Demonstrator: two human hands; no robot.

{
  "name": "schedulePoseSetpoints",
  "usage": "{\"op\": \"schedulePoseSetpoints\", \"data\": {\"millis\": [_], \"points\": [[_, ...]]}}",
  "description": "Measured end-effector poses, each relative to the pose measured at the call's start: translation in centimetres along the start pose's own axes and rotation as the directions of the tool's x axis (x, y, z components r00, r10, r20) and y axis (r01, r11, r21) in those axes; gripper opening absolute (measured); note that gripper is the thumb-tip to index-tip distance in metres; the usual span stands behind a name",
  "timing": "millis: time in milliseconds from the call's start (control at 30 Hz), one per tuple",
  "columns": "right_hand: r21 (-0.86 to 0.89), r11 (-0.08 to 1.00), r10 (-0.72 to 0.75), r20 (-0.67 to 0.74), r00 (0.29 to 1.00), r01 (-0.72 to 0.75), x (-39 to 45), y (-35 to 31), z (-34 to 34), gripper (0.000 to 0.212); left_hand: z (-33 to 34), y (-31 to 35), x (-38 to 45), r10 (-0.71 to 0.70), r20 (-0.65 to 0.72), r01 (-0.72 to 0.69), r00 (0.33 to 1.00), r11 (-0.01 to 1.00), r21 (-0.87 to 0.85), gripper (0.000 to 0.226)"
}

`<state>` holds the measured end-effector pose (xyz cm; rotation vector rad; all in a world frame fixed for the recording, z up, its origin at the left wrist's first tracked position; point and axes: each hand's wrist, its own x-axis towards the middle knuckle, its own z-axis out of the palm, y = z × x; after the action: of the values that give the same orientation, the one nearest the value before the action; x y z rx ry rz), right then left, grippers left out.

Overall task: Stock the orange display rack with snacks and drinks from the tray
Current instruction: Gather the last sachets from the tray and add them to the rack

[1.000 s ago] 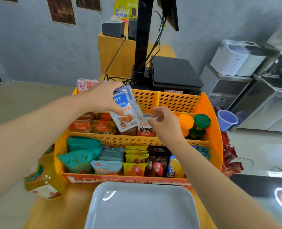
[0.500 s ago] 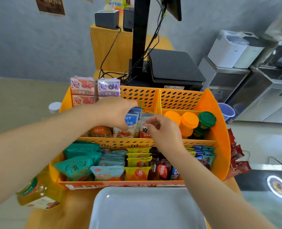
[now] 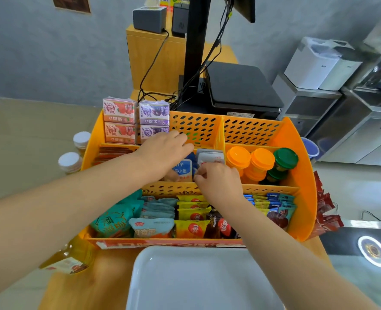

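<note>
The orange rack (image 3: 301, 171) stands on a wooden table (image 3: 77, 289), full of snacks; the white tray (image 3: 198, 280) lies just in front of it; behind are a black stand (image 3: 196, 41), a grey wall (image 3: 51, 59) and steel cabinets (image 3: 352, 121). In the middle row stands a blue pack (image 3: 182, 167); the left hand (image 3: 165, 153) lies over it with its thumb on the pack; the right hand (image 3: 218, 177), fingers curled, pinches the edge of the white packs (image 3: 210, 157) beside it; orange jars (image 3: 249, 162) stand to the right.
</note>
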<state>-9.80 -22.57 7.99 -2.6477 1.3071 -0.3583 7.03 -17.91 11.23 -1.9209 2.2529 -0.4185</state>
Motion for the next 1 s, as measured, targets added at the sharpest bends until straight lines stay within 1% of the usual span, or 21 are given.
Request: {"op": "schedulePoseSetpoints", "data": {"millis": [33, 100, 167, 200, 267, 367, 433, 500, 567, 700, 800, 900, 1000], "points": [[-0.009, 1.000, -0.002, 0.010, 1.000, 0.002, 0.0, 0.0, -0.1, 0.019, 0.0, -0.2, 0.0, -0.008, 0.024, 0.009, 1.000, 0.999, -0.045, 0.070], [-0.014, 1.000, -0.001, 0.025, 1.000, 0.002, 0.1, 0.1, -0.4, 0.020, -0.1, -0.6, -0.2, -0.044, 0.070, 0.056, 0.997, 0.980, -0.191, 0.071], [-0.010, 1.000, 0.006, 0.036, 0.999, -0.006, 0.2, 0.2, -0.7, 0.021, -0.2, -1.1, -0.7, -0.077, 0.070, 0.095, 0.995, 0.947, -0.308, 0.072], [0.004, 1.000, 0.010, 0.036, 0.999, -0.011, 0.2, 0.3, -0.9, 0.021, -0.3, -1.4, -1.0, -0.098, 0.049, 0.109, 0.994, 0.937, -0.332, 0.071], [0.053, 0.998, 0.022, 0.016, 1.000, -0.023, 0.2, 0.3, -1.3, 0.017, -0.6, -2.3, -1.7, -0.140, 0.006, 0.134, 0.990, 0.934, -0.332, 0.063], [0.146, 0.989, 0.045, -0.052, 0.998, -0.037, 0.3, 0.2, -1.7, 0.012, -0.9, -3.3, -2.9, -0.165, 0.008, 0.157, 0.986, 0.927, -0.341, 0.041], [0.198, 0.979, 0.065, -0.046, 0.997, -0.054, 0.4, -0.1, -1.8, 0.016, -0.9, -3.3, -3.3, -0.169, 0.020, 0.165, 0.985, 0.918, -0.360, 0.025], [0.199, 0.979, 0.053, -0.009, 0.999, -0.050, 0.8, -0.4, -1.6, 0.019, -0.6, -3.0, -3.5, -0.175, 0.010, 0.166, 0.985, 0.911, -0.377, 0.013], [0.168, 0.985, 0.039, 0.012, 0.999, -0.041, 1.1, -0.6, -1.4, 0.019, -0.1, -2.6, -3.3, -0.177, -0.009, 0.163, 0.984, 0.922, -0.351, 0.011], [0.124, 0.992, 0.026, 0.003, 1.000, -0.026, 1.6, -0.8, -1.2, 0.012, 0.5, -2.0, -3.1, -0.185, -0.048, 0.162, 0.982, 0.939, -0.303, 0.011], [0.132, 0.991, 0.019, 0.009, 1.000, -0.020, 1.9, -1.0, -1.3, 0.012, 0.4, -1.8, -2.9, -0.203, -0.084, 0.167, 0.976, 0.932, -0.321, 0.006], [0.144, 0.989, 0.022, 0.034, 0.999, -0.027, 2.3, -1.0, -1.3, 0.012, 0.2, -1.5, -2.9, -0.229, -0.043, 0.197, 0.972, 0.907, -0.373, 0.009], [0.174, 0.985, 0.007, 0.044, 0.999, -0.014, 2.6, -0.8, -1.4, 0.010, -0.2, -1.0, -2.8, -0.198, -0.039, 0.164, 0.979, 0.894, -0.416, 0.015]]}}
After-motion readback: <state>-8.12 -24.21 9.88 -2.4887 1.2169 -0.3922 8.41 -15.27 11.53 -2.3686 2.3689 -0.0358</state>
